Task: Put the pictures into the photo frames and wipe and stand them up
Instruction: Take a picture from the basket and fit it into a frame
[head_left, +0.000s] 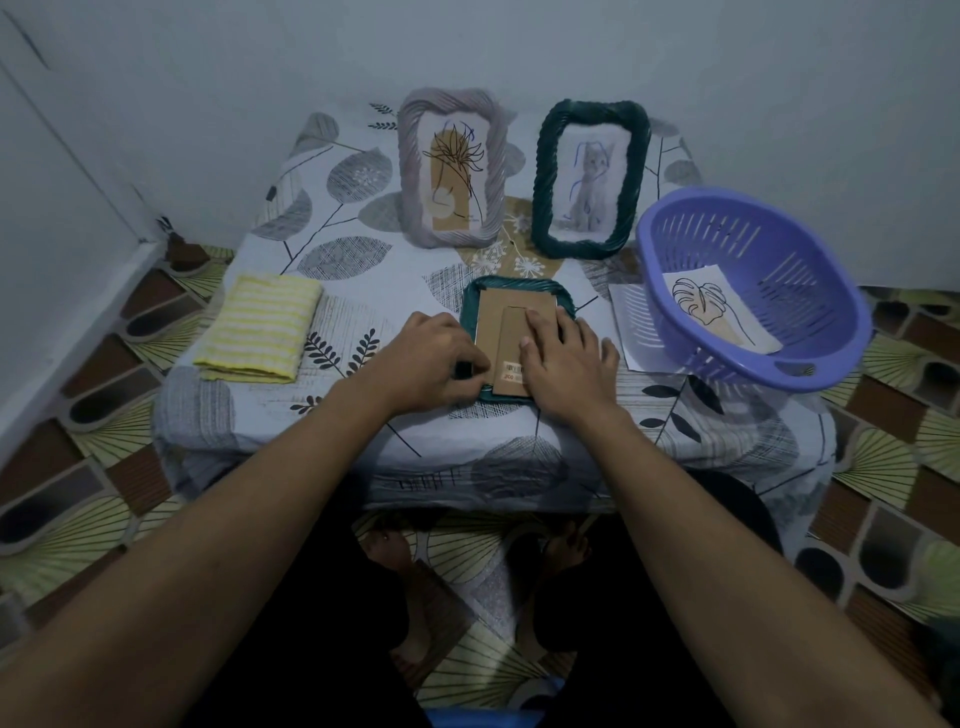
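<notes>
The right hand (563, 358) presses flat, fingers straight, on the face-down frame (511, 312). The left hand (431, 358) pinches its near left edge with curled fingers.

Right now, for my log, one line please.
face-down green frame | left hand pinching its edge | right hand pressing cardboard backing

Both my bare forearms reach forward from the bottom corners and converge toward the middle. My left hand (428, 358) lies knuckles up with its fingers curled, thumb and forefinger pinching the near left edge of the face-down frame (488, 322). My right hand (569, 358) lies palm down just beside it, fingers straight and together, pressed flat on the frame's back.
</notes>
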